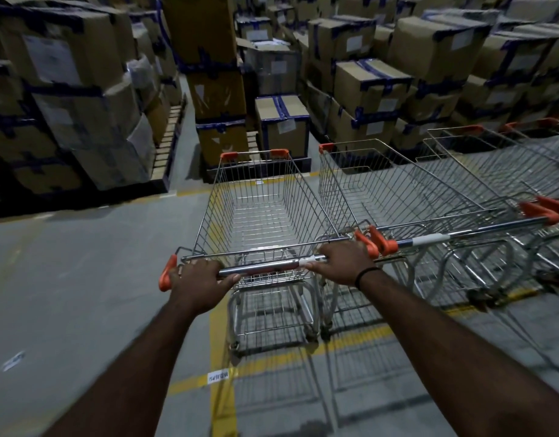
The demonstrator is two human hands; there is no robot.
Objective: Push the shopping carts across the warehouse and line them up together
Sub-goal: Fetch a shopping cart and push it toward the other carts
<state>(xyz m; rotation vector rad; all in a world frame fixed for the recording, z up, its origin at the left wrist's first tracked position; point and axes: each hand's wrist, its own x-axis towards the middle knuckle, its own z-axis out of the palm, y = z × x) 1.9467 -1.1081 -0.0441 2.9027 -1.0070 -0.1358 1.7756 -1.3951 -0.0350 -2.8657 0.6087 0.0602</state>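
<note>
Many stacked boxes (284, 127) wall off the far side, well ahead of both hands. Right of the right hand (341, 260), parked carts (382, 190) stand side by side, noses toward the boxes. One cart (259, 200) sits straight ahead of the hands, just beside the nearest parked one. Its long axis runs from handle (265, 268) to nose, pointing away at the boxes, roughly parallel with its neighbours. The left hand (199, 283) and the right each grip the handle near its ends. An even push from both should hold it straight. It likely needs a little more forward travel to level the handles, minding the right knuckles beside the neighbour's orange end cap.
</note>
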